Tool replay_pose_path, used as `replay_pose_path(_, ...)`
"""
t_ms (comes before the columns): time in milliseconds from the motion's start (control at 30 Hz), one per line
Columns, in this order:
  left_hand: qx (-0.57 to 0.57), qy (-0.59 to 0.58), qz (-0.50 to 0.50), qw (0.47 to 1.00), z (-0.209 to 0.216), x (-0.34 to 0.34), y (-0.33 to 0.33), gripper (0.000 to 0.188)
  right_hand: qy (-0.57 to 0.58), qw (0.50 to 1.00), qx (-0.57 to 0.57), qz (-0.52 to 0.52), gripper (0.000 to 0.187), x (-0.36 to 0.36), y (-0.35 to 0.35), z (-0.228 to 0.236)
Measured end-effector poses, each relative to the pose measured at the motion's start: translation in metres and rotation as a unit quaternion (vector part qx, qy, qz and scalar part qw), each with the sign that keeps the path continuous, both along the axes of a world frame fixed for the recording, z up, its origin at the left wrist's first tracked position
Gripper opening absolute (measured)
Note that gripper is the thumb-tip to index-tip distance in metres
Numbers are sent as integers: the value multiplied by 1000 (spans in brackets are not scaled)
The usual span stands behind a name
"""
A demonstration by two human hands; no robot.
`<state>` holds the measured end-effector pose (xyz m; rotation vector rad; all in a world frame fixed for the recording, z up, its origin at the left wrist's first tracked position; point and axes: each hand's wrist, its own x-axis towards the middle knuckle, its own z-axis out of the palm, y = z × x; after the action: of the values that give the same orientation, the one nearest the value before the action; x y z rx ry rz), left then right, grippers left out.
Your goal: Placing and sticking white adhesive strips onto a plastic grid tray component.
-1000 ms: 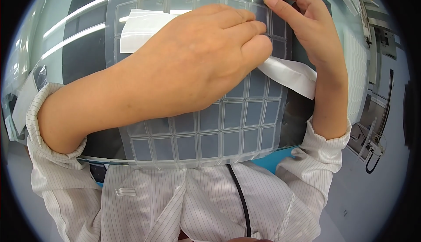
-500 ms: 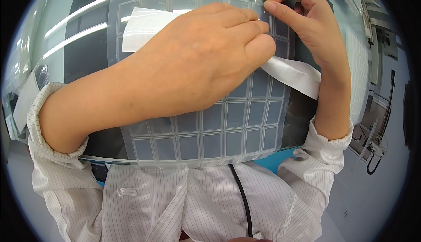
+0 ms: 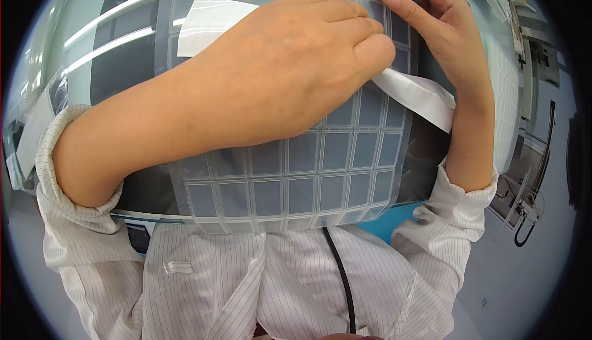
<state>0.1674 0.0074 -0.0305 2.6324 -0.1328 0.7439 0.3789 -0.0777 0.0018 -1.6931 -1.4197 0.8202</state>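
A clear plastic tray with a grid of rectangular pockets lies in front of me. My left hand reaches across it from the left, back up and fingers curled closed. From beneath its thumb a white strip trails toward my right wrist, so the hand appears closed on it. Another white flat piece shows left of that hand; whether both are one strip is hidden. At the tray's far right corner my right hand pinches thumb and forefinger together. What lies between those fingertips is too small to make out.
Under the tray is a dark mat on a glass-topped table. A crinkled clear bag with a white sheet lies at the far left. White pocketed sheeting stands right of my right arm. Metal equipment is beyond it.
The tray has shifted slightly and the white pieces sit a little farther up and right. My left hand has moved slightly up and right; the right hand has shifted only a little.
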Motion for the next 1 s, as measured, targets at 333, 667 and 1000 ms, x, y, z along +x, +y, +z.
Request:
replay_pose_path(333, -4, -82, -28, 996, -1, -4, 3, 9, 44, 998, -44, -12, 10, -5, 1, 1)
replay_pose_path(667, -27, -52, -14, 998, -3, -2, 1, 8, -188, 979, 70, 21, 13, -10, -2, -13)
replay_pose_path(1000, 120, -217, 5, 969, -4, 5, 27, 11, -61, 997, 20, 34, 17, -12, -29, 30)
